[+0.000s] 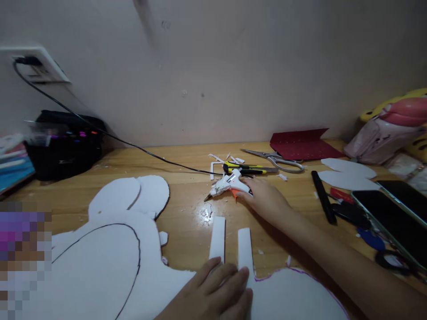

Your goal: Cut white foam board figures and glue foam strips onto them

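My right hand (265, 200) reaches forward over the wooden desk and closes on the handle of a white glue gun (228, 183) with an orange trigger, which lies on its side with the nozzle pointing left. My left hand (216, 291) lies flat with fingers spread on white foam board, pressing the near ends of two narrow white foam strips (217, 237) that stand side by side. A large white foam cut-out (110, 258) with black pen outlines covers the near left of the desk.
A black cord (100, 131) runs from a wall socket (33, 64) to the glue gun. Behind it lie yellow-black utility knives (248, 169), scissors (276, 160) and red card (302, 144). Phones (396, 213) and pens are at right; a black case (65, 144) at left.
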A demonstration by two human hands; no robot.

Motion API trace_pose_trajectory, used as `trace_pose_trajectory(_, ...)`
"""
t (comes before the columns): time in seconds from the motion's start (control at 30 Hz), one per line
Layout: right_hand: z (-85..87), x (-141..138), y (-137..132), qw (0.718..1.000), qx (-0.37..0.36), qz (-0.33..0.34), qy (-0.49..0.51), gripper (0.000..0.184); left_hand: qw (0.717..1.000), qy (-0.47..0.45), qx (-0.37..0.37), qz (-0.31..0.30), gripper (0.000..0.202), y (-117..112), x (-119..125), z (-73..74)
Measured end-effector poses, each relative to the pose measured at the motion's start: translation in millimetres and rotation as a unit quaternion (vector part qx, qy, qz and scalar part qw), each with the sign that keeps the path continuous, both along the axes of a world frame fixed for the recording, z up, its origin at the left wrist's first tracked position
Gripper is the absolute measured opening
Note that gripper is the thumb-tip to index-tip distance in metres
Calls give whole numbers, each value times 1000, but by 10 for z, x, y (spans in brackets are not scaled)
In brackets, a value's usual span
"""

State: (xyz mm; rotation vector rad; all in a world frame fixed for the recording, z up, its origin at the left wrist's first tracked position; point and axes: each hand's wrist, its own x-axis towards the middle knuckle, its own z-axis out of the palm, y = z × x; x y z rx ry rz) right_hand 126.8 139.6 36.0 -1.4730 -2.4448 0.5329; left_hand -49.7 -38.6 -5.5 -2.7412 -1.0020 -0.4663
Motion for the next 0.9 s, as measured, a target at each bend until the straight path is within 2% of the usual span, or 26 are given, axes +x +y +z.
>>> trace_pose_trajectory(0.1,-24,-26,22,999,-46,-12,11,34,999,-38,12,-12,20,32,5,-86)
trace_pose_trajectory(0.2,-48,100,-7,998,-31,-44,29,36,995,-91,39,-18,20,54,-4,-218)
trace_pose_trajectory(0.3,-82,311,-66,993,-7,-60,99,33,997,-73,22,-11,24,48,-39,-312)
trace_pose_trajectory(0.43,-121,565,-178,978,-35,-41,202,26,999,-39,9,-5,31,28,-79,-330)
trace_pose_trajectory(0.57,-119,694,-274,976,-53,-9,209,23,999,-45,16,11,28,14,-74,-249)
trace_pose_trajectory(0.67,-142,744,-291,979,-38,8,202,24,999,-50,8,11,24,21,-76,-89)
trace_pose_trajectory(0.8,-231,791,-265,971,-64,5,231,37,992,-1,-123,25,29,72,-96,171)
trace_pose_trajectory(0.9,-269,807,-257,976,-44,18,213,28,985,-3,-170,18,29,90,-95,240)
